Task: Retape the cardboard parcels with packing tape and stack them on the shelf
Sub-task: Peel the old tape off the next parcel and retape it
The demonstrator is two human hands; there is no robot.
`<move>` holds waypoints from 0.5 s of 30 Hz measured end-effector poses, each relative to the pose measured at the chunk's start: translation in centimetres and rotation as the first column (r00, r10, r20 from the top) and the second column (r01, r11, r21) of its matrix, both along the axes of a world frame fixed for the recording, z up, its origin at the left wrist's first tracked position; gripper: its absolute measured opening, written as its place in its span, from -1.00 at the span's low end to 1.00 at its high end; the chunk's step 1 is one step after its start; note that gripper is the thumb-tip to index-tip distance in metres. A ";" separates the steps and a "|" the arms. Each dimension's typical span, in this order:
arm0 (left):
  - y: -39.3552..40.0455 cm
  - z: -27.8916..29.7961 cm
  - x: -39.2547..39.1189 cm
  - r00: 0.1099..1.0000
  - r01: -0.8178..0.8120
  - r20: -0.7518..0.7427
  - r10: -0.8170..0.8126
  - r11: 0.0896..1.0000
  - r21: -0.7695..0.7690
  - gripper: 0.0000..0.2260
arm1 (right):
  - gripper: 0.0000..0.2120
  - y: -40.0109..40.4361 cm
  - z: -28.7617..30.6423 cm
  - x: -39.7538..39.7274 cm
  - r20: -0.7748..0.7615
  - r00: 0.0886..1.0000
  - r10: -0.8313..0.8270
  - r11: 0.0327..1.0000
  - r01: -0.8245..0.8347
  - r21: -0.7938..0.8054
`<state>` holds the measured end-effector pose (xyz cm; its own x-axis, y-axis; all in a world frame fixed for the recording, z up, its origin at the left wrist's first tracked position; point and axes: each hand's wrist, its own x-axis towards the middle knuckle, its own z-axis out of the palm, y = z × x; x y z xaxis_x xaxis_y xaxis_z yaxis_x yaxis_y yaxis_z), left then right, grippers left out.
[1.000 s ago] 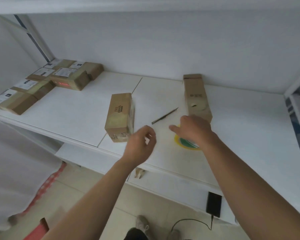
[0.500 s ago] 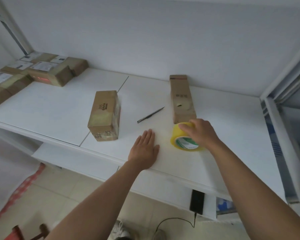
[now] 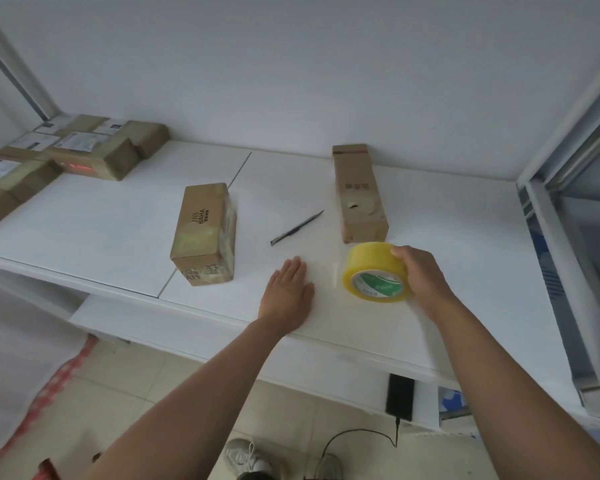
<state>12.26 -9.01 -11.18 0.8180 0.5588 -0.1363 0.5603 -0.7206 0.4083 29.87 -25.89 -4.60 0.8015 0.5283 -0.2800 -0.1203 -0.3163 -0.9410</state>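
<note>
My right hand (image 3: pixel 421 275) grips a yellow roll of packing tape (image 3: pixel 374 271), tilted up off the white shelf surface (image 3: pixel 465 258). Flat on the surface to its left rests my left hand (image 3: pixel 286 291), fingers straight and holding nothing. A cardboard parcel printed "JNS BAHA" (image 3: pixel 203 232) lies left of that hand. A longer cardboard parcel (image 3: pixel 357 192) with a small hole in its top lies just behind the tape roll.
A slim utility knife (image 3: pixel 297 227) lies between the two parcels. Several taped parcels with labels (image 3: pixel 84 150) are grouped at the back left corner. A black phone on a cable (image 3: pixel 399 396) hangs under the front edge. A metal frame (image 3: pixel 548 216) borders the right side.
My right hand has lifted and tilted the tape roll off the surface. My left hand, curled in the air a second ago, now lies flat on the surface.
</note>
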 end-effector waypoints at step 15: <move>0.5 3.2 5.2 0.969 -0.015 0.167 0.182 0.721 -0.693 -0.50 | -0.75 -0.1 0.9 0.1 -0.063 0.998 -0.015 1.000 0.016 0.008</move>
<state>17.43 -8.53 -8.02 0.8176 0.4601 -0.3460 0.4535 -0.1445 0.8795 29.96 -26.02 -3.69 0.7907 0.5183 -0.3259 -0.1843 -0.3061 -0.9340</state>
